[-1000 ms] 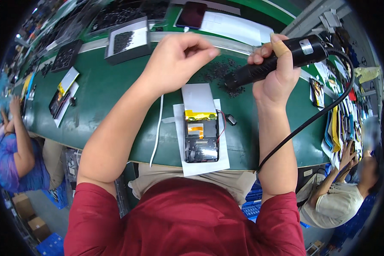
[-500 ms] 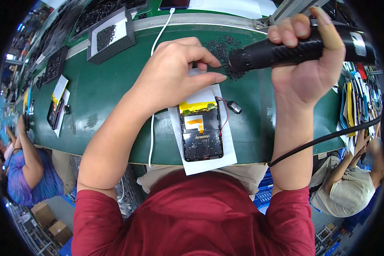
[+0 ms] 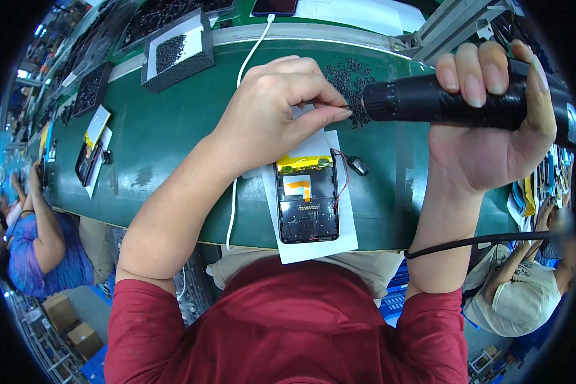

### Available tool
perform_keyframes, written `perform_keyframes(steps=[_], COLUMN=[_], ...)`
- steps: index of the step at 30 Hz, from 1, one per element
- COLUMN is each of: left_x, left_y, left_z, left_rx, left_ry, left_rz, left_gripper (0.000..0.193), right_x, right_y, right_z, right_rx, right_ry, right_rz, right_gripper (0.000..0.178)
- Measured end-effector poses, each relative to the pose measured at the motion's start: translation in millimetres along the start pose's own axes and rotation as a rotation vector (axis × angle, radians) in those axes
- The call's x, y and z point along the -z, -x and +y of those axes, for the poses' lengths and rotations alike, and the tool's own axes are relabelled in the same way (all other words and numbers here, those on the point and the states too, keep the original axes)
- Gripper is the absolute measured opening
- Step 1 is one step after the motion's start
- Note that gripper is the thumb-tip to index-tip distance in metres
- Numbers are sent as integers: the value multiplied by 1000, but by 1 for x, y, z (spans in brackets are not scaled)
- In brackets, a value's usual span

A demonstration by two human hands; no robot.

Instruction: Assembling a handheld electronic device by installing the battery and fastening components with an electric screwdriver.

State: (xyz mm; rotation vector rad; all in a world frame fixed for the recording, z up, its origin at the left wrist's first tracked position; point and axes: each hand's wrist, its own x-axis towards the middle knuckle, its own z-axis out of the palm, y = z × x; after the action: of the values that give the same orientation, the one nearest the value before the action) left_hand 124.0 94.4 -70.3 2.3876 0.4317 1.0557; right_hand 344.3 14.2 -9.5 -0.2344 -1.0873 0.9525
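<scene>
My right hand [image 3: 493, 121] is wrapped round a black electric screwdriver [image 3: 416, 99], held level with its nose to the left. My left hand [image 3: 288, 96] pinches thumb and forefinger together just off that nose; what lies between the fingertips is too small to make out. Below the left hand, an opened phone-like device [image 3: 308, 221] rests on a white sheet [image 3: 350, 233]. It has a black frame, yellow tape and an orange flex cable. Red wires run from it to a small black part [image 3: 358, 166]. Behind the fingertips lies a scatter of small black screws [image 3: 347, 72].
A patterned box [image 3: 179, 54] of small black pieces stands at the far left, near a dark tray [image 3: 91, 89]. A white cable [image 3: 232, 211] crosses the green bench. Another opened device [image 3: 86, 160] lies left. A power cord [image 3: 480, 240] passes my right forearm. People sit on both sides.
My right hand and the screwdriver have shifted right and slightly nearer, levelling out. The left hand has followed a little to the right, its thumb and forefinger now closed together.
</scene>
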Motion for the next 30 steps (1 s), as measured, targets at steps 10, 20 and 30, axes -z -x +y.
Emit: perform_keyframes(steps=[10, 20, 30], left_x=[-1, -1, 0], left_y=[-1, 0, 1], left_z=[3, -4, -5], left_rx=[-54, -101, -55], left_ry=[-4, -28, -52], left_rz=[14, 18, 38], left_gripper=[13, 13, 12], right_x=[-24, -4, -6], right_y=[3, 1, 1], right_z=[6, -1, -10], right_rx=[34, 1, -24], right_ry=[-163, 148, 168], right_rz=[-69, -186, -152], right_gripper=[39, 40, 37])
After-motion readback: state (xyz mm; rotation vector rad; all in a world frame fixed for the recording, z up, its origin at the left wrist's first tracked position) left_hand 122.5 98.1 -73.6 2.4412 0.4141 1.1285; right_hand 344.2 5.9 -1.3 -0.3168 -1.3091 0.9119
